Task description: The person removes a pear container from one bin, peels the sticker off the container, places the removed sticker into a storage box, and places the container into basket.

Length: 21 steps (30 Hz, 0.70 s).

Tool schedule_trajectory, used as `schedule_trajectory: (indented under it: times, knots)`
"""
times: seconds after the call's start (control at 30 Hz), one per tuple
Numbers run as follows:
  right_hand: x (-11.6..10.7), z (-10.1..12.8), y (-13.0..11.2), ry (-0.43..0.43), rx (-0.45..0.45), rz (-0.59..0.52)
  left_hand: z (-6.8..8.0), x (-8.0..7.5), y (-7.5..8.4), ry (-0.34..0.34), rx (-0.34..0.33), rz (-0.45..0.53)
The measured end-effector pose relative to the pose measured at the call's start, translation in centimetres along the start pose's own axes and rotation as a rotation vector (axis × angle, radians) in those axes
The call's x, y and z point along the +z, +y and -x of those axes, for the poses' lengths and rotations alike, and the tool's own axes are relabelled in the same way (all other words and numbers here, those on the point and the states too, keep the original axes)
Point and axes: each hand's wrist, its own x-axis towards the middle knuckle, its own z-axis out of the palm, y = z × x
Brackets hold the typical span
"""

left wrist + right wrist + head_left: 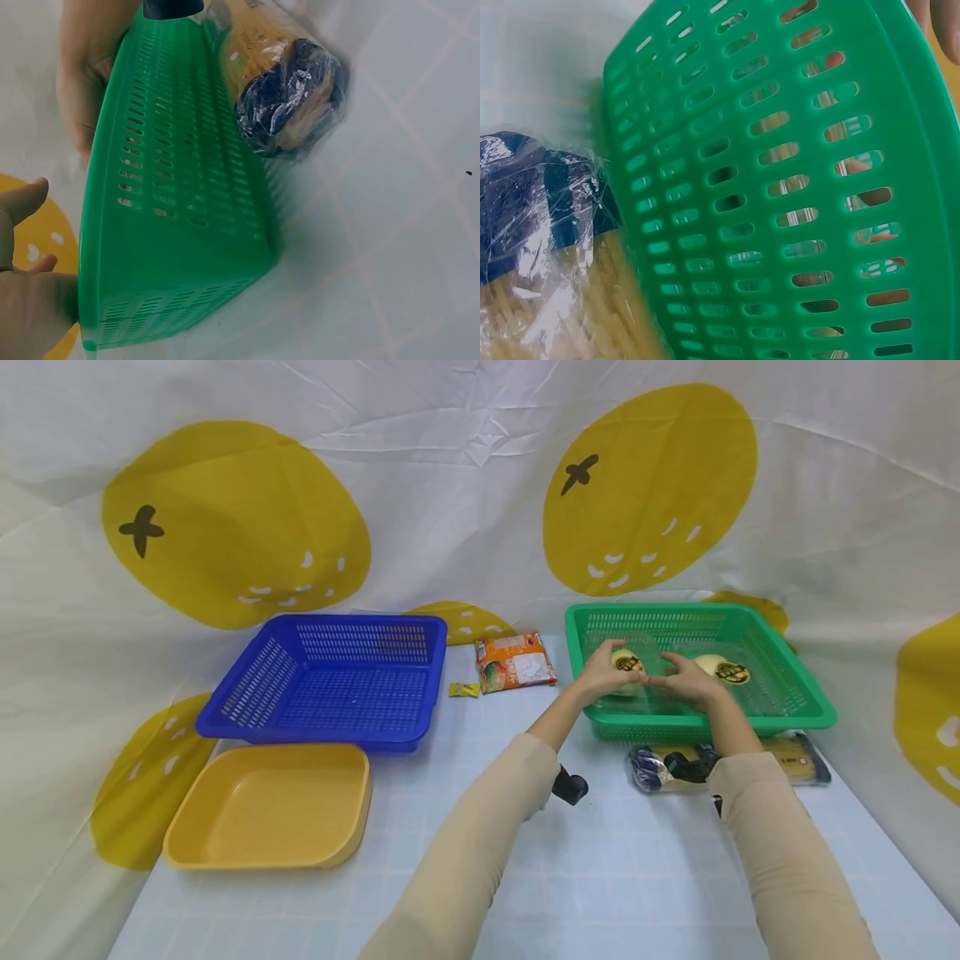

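Observation:
Both hands hover over the near part of a green slotted basket (pixel 810 710). My left hand (pixel 603 670) curls round a round bun in clear wrap (pixel 628 663). My right hand (pixel 686 683) reaches across from the right, and its fingertips meet the same wrap. A second labelled bun (pixel 723 669) lies in the basket behind the right hand. The left wrist view shows the basket's outer wall (pixel 172 225), my left hand (pixel 30 300) at its rim and the other hand (pixel 82 75) beyond. The right wrist view shows the basket wall (pixel 727 150), with fingers dimly visible through its slots.
A wrapped pack of spaghetti (pixel 795 764) (pixel 289 97) (pixel 547 285) lies against the basket's near side. A blue basket (pixel 330 681) and a yellow tray (pixel 270 802) sit at the left. An orange snack packet (pixel 516 662) and a small yellow sachet (pixel 463 690) lie between the baskets.

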Motion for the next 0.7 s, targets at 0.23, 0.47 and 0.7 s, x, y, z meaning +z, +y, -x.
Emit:
schedule_trajectory:
  times: [0.23, 0.47, 0.7]
  knots:
    - [-0.18, 0.03, 0.14, -0.030, 0.019, 0.007, -0.05, 0.45, 0.25, 0.023, -0.061, -0.045]
    - [-0.35, 0.38, 0.42, 0.013, 0.015, -0.022, -0.17, 0.78, 0.25, 0.076, -0.074, -0.064]
    - [-0.78, 0.36, 0.93, 0.068, -0.024, -0.156, -0.19, 1.04, -0.04, 0.142, -0.018, -0.062]
